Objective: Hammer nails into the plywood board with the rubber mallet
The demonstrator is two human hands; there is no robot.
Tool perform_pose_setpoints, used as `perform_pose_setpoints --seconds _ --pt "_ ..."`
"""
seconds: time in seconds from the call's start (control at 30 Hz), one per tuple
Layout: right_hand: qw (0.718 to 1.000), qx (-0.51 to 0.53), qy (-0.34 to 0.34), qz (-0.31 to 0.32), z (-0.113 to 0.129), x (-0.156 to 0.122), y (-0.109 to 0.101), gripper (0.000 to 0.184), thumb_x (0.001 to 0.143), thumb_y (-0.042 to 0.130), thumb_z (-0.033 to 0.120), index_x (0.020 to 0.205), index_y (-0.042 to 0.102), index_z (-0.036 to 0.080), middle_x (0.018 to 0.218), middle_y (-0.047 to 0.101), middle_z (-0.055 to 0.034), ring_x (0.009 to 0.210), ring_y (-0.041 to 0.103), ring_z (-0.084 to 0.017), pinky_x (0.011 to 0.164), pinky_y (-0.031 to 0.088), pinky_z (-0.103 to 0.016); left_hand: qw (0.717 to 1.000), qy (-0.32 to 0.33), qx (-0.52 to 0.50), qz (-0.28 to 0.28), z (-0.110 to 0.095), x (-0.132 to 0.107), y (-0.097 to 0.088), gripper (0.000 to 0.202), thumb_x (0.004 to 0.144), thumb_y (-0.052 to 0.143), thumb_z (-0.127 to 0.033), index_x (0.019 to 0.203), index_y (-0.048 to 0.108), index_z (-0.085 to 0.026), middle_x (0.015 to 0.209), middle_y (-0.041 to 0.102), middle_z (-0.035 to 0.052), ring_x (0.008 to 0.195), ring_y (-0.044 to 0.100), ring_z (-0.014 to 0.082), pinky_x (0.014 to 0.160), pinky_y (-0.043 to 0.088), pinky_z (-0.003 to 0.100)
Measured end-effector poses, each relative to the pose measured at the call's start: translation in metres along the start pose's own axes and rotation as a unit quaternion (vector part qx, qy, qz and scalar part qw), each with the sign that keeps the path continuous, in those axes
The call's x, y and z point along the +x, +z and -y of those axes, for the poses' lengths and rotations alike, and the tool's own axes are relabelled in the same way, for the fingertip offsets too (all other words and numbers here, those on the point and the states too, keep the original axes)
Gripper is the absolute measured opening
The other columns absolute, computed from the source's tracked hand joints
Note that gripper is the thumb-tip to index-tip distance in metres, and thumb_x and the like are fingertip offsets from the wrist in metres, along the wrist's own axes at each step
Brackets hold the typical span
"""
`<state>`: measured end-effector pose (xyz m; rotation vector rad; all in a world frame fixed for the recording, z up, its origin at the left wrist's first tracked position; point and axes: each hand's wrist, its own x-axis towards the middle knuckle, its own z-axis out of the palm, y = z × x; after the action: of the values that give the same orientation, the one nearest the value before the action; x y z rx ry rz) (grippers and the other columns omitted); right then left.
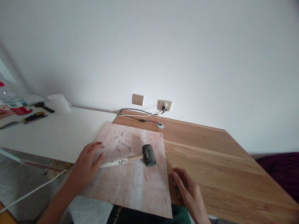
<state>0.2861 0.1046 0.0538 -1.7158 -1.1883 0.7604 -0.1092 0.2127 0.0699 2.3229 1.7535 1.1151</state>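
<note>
A pale plywood board (135, 183) lies across the near edge of a wooden table (210, 155). On it rests a mallet (130, 158) with a black rubber head and a paint-stained wooden handle, and beyond it lie several small nails (123, 143). My left hand (87, 165) lies on the board's left part with fingers spread, its thumb against the end of the mallet's handle. My right hand (187, 189) rests at the board's right edge, fingers loosely stretched and holding nothing.
A white desk (53, 133) adjoins on the left with a white cup (59, 103), tools (35, 117) and a bottle (14, 102). Wall sockets (164, 105) with black and white cables (140, 115) sit behind the table. A white cord (30, 193) runs at lower left.
</note>
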Motion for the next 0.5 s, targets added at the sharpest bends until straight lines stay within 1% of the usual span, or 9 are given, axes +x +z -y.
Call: perform_pose_setpoints --seconds 0.03,0.1,0.2,0.27,0.37,0.5 --pt "1.0 0.002 -0.001 -0.003 -0.001 0.0 0.001 0.071 0.084 0.056 0.082 0.108 0.073 0.018 0.066 0.072 -0.0034 0.041 0.056 -0.015 0.039 0.046 -0.025 1.0 -0.013 0.013 -0.003 0.009 0.0 0.0 0.044 0.098 0.046 -0.058 0.111 0.067 -0.021 0.125 0.066 0.0129 0.121 0.063 0.0317 0.11 0.051 0.05" --pt "1.0 0.001 -0.007 0.002 -0.004 -0.002 0.001 0.068 0.084 0.057 0.08 0.107 0.074 0.018 0.071 0.074 -0.0054 0.049 0.063 -0.018 0.043 0.049 -0.025 0.999 -0.043 0.029 -0.009 0.025 -0.003 -0.001 0.052 0.095 0.045 -0.064 0.112 0.067 -0.02 0.125 0.066 0.0141 0.12 0.064 0.0336 0.109 0.051 0.052" --pt "1.0 -0.002 -0.016 0.02 -0.005 -0.004 0.001 0.064 0.085 0.059 0.078 0.104 0.075 0.019 0.083 0.079 -0.0092 0.066 0.072 -0.022 0.049 0.053 -0.025 0.996 -0.085 0.026 -0.006 0.038 -0.009 -0.002 0.058 0.093 0.043 -0.068 0.114 0.065 -0.019 0.124 0.067 0.0149 0.119 0.065 0.034 0.111 0.05 0.052" --pt "0.999 -0.003 -0.018 0.028 -0.005 -0.004 0.0 0.063 0.085 0.058 0.078 0.104 0.075 0.02 0.085 0.079 -0.0096 0.072 0.075 -0.024 0.049 0.053 -0.025 0.995 -0.094 0.017 -0.001 0.039 -0.012 -0.002 0.06 0.094 0.042 -0.068 0.119 0.063 -0.018 0.125 0.067 0.015 0.123 0.064 0.0341 0.114 0.048 0.052" --pt "0.999 0.004 -0.024 0.027 -0.005 -0.004 0.001 0.062 0.087 0.057 0.077 0.104 0.075 0.02 0.085 0.08 -0.0094 0.076 0.077 -0.025 0.051 0.054 -0.025 0.996 -0.086 0.007 0.009 0.035 -0.012 0.001 0.06 0.094 0.042 -0.067 0.124 0.061 -0.019 0.13 0.067 0.0144 0.128 0.061 0.0339 0.117 0.046 0.052" --pt "0.999 0.009 -0.039 0.022 -0.01 -0.005 0.002 0.056 0.09 0.058 0.071 0.105 0.076 0.02 0.089 0.081 -0.0093 0.077 0.078 -0.025 0.062 0.059 -0.028 0.995 -0.1 -0.007 0.006 0.033 -0.007 0.0 0.058 0.094 0.041 -0.067 0.122 0.061 -0.02 0.129 0.068 0.014 0.128 0.063 0.0331 0.117 0.046 0.052"
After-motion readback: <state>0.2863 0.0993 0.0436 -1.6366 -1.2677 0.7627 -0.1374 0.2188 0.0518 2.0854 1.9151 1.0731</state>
